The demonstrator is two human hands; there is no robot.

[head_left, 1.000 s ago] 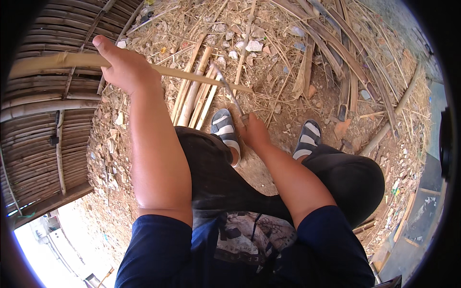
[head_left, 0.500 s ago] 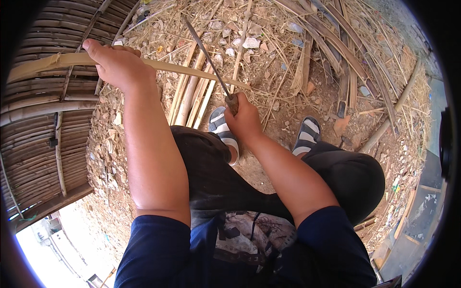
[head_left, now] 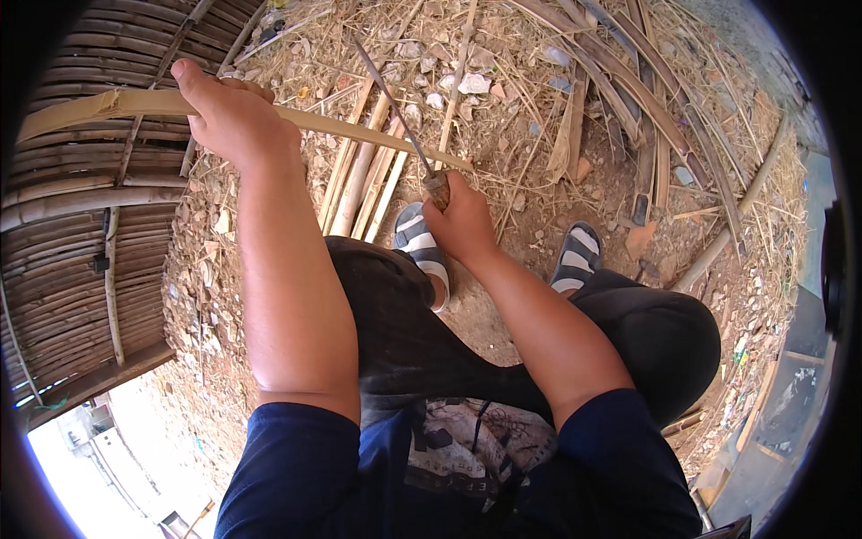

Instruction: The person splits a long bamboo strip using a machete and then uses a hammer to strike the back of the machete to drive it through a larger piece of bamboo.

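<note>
My left hand is wrapped round a long pale bamboo strip, its thumb lying along the upper side. The strip runs from the far left edge to a narrow end just beyond my right hand. That right hand grips the brown handle of a knife. The long, thin dark blade points up and to the left, crossing over the strip near its right end. Whether blade and strip touch, I cannot tell.
Several split bamboo lengths lie on the ground beyond my left sandal. A heap of brown bamboo pieces lies at the far right, among straw and stones. A slatted bamboo wall stands on the left, grey panels on the right.
My left hand and the bamboo strip have shifted slightly to the right. The knife has moved a little right too, and its blade tip is slightly lower.
</note>
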